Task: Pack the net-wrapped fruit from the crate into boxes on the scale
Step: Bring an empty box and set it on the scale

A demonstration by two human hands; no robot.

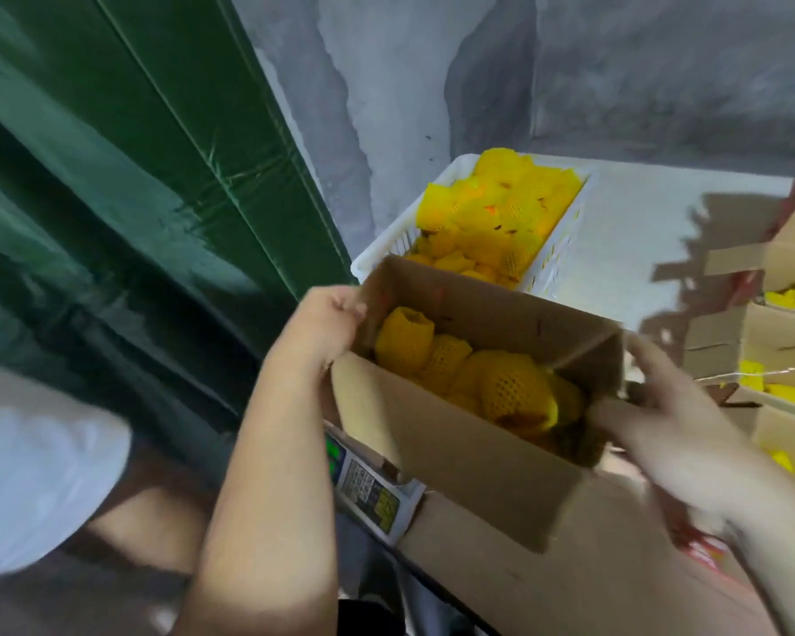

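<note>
Both hands hold the cardboard box of net-wrapped fruit over the scale: left hand pinches its far-left corner, right hand grips the right end. Seemingly full; next, set it aside steadily. Crate beyond holds more.

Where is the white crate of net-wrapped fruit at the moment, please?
In the head view the white crate sits upper centre, just behind the cardboard box held between the left hand and right hand, against the grey wall.
</note>
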